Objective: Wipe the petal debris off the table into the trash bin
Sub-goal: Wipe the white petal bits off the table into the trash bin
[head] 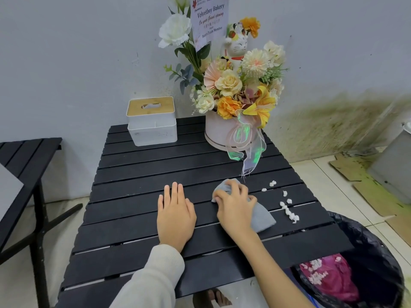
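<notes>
Head view of a black slatted worktop [155, 165] set against a pale wall. The left hand [175, 213] lies flat on the slats near the middle, palm down, fingers straight and together, its grip holding nothing; a cream sleeve [153, 278] covers the forearm. The right hand [234, 206] rests just beside it, fingers curled over a grey cloth [261, 218] that it presses to the worktop; the cloth shows beyond the fingertips and under the heel of the hand, so this grip is closed on the cloth. The right forearm is bare.

White petal debris [288, 207] lies on the worktop to the right of the cloth, near the right edge: a curved line of small pieces, with a few more scattered farther back. A trash bin [378, 245] with a black liner stands on the floor at the worktop's near right corner, below the edge; inside it are pink material and some pale bits.

At the back of the worktop stand a white tissue box [152, 127] with a wooden lid on the left and, on the right, a flower box [219, 132] with a sheer ribbon, a card and a white cat figurine [238, 46]. A second black table [24, 156] is at far left. Flattened cardboard [378, 196] lies on the tiled floor at right.
</notes>
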Available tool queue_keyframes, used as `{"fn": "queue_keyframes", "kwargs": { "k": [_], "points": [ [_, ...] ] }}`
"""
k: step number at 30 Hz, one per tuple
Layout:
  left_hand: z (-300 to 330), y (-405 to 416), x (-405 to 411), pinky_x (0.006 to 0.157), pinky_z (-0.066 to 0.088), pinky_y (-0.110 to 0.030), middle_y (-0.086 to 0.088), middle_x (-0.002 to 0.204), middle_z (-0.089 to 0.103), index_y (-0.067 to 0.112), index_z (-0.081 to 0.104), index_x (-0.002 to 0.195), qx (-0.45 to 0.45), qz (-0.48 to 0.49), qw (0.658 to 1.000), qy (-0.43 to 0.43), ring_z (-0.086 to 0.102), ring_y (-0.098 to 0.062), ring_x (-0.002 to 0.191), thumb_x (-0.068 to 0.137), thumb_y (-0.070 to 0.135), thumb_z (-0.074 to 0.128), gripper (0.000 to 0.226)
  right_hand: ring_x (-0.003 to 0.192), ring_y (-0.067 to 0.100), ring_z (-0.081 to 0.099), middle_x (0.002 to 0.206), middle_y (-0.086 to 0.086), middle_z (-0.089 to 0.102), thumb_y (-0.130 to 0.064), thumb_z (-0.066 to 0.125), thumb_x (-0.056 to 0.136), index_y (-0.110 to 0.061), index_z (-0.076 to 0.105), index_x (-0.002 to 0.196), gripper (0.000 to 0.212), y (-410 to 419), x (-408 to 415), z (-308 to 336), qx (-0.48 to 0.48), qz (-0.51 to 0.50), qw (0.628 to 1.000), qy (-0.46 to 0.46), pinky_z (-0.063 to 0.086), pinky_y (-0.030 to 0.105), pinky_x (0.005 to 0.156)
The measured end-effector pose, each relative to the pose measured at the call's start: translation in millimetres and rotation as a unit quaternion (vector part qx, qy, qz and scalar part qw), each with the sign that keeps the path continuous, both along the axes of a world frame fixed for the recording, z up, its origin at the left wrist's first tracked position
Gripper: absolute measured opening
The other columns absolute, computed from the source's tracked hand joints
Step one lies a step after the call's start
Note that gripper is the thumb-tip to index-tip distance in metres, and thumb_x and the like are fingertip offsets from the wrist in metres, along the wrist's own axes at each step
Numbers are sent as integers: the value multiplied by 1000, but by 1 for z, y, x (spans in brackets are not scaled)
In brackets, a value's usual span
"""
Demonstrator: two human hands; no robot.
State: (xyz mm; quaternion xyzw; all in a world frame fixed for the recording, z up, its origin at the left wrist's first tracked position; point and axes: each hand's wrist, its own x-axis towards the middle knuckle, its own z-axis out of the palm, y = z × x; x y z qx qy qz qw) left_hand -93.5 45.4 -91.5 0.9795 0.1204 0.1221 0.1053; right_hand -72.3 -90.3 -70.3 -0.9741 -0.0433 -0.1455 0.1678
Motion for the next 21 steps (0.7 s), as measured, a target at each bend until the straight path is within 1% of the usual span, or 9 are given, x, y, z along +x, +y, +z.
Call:
{"fn": "queue_keyframes", "kwargs": {
  "k": [2, 4, 7, 8, 11, 13, 15, 18, 21],
  "points": [
    [1, 0, 0, 101, 40, -47, -15, 131, 56, 1, 55, 126, 2, -1, 1000, -1, 49, -33, 124, 88, 27, 23, 56, 91, 29, 60, 107, -1, 64, -19, 78, 65, -34, 63, 66, 22, 4, -2, -2, -13, 21, 1000, -3, 44, 43, 68],
    [2, 0, 0, 99, 41, -47, -15, 129, 57, 1, 56, 124, 2, -1, 1000, -1, 51, -34, 123, 87, 27, 24, 55, 97, 26, 58, 114, -4, 61, -24, 73, 73, -37, 65, 70, 16, -5, 1, -3, -5, 30, 1000, 7, 39, 40, 70],
    [1, 0, -1, 100, 40, -47, -15, 130, 57, 1, 55, 125, 3, -2, 1000, -1, 50, -33, 123, 88, 27, 24, 55, 106, 26, 53, 123, -3, 57, -22, 67, 80, -34, 68, 75, 14, -28, 6, -3, 8, -12, 1000, 14, 28, 38, 73],
    [1, 0, -1, 100, 40, -47, -15, 130, 57, 1, 55, 125, 3, -1, 1000, -2, 50, -33, 124, 88, 27, 24, 55, 107, 28, 52, 125, -2, 56, -20, 66, 81, -32, 68, 76, 13, -32, 7, -2, 14, -26, 999, 20, 28, 38, 73],
    [1, -1, 0, 100, 41, -48, -15, 129, 57, 1, 56, 125, 2, 1, 1000, -3, 50, -34, 123, 88, 26, 24, 55, 104, 32, 52, 122, 1, 58, -17, 70, 75, -28, 69, 74, 11, -21, 3, 2, 9, -42, 999, 25, 35, 43, 73],
    [1, -1, 0, 100, 40, -48, -15, 130, 57, 1, 56, 125, -2, 2, 1000, -3, 50, -34, 124, 87, 26, 24, 55, 91, 32, 57, 112, -2, 63, -19, 78, 64, -32, 66, 67, 18, -3, -2, 4, -18, -14, 1000, 11, 40, 43, 66],
    [1, -1, 0, 100, 41, -47, -16, 130, 56, 1, 56, 125, -3, 0, 1000, -6, 50, -34, 124, 87, 27, 24, 56, 83, 29, 60, 107, -6, 66, -23, 80, 59, -35, 64, 65, 21, 7, -6, 3, -39, 33, 999, -2, 43, 40, 60],
    [2, -1, 0, 100, 41, -48, -15, 130, 57, 1, 56, 124, -4, 1, 1000, -5, 50, -34, 123, 87, 27, 24, 55, 85, 26, 61, 111, -5, 65, -27, 78, 66, -40, 66, 68, 17, -8, 0, 3, -29, 55, 998, 0, 40, 36, 61],
    [0, -1, 0, 103, 38, -46, -14, 132, 55, 2, 54, 127, -3, 2, 1000, -4, 48, -33, 126, 88, 28, 22, 56, 98, 28, 55, 121, -1, 59, -21, 70, 77, -35, 68, 74, 14, -34, 8, 5, -10, -11, 1000, 21, 36, 38, 70]
  ]
}}
